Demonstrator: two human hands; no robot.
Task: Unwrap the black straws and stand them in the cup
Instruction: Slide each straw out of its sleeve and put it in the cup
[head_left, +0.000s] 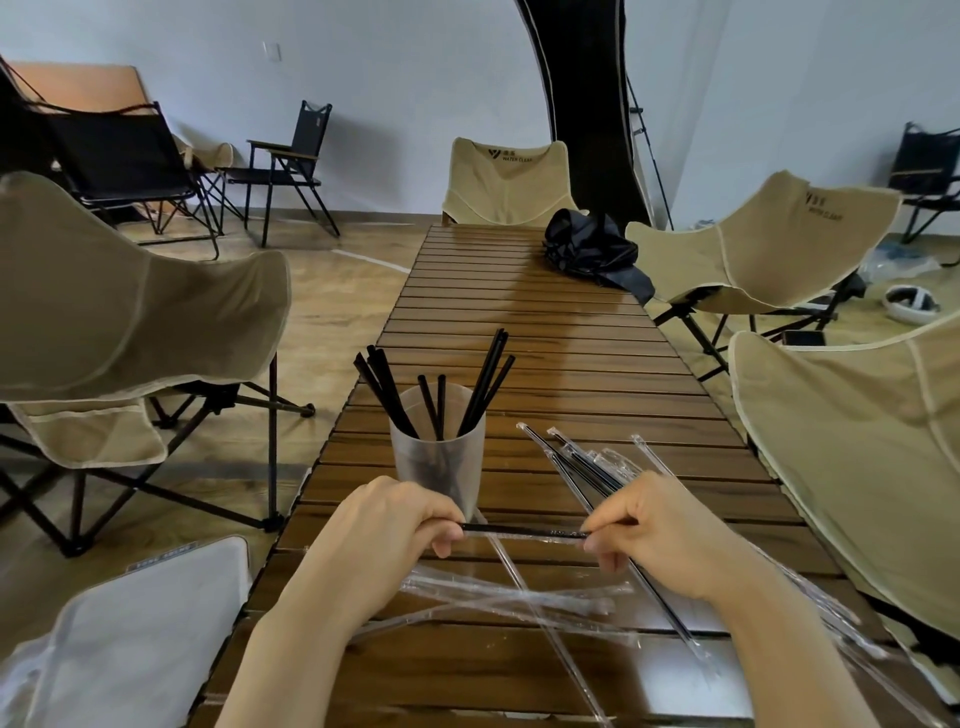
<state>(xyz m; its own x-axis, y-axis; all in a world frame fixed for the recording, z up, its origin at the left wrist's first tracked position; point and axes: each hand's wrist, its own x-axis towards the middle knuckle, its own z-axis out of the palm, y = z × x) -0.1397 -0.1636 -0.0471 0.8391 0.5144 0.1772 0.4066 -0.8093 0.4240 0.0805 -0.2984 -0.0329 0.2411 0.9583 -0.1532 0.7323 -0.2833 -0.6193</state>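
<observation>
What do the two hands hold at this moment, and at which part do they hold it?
One black straw, level in front of the cup: the left hand grips its left end, the right hand pinches its right end.

The cup (438, 467) stands on the table (545, 322), with straws (482, 384) in it. Just before it, the left hand (387, 525) and the right hand (660, 525) hold a single straw (524, 530) between them. Wrapped straws (587, 465) lie right of the cup, empty wrappers (519, 597) under the hands.
</observation>
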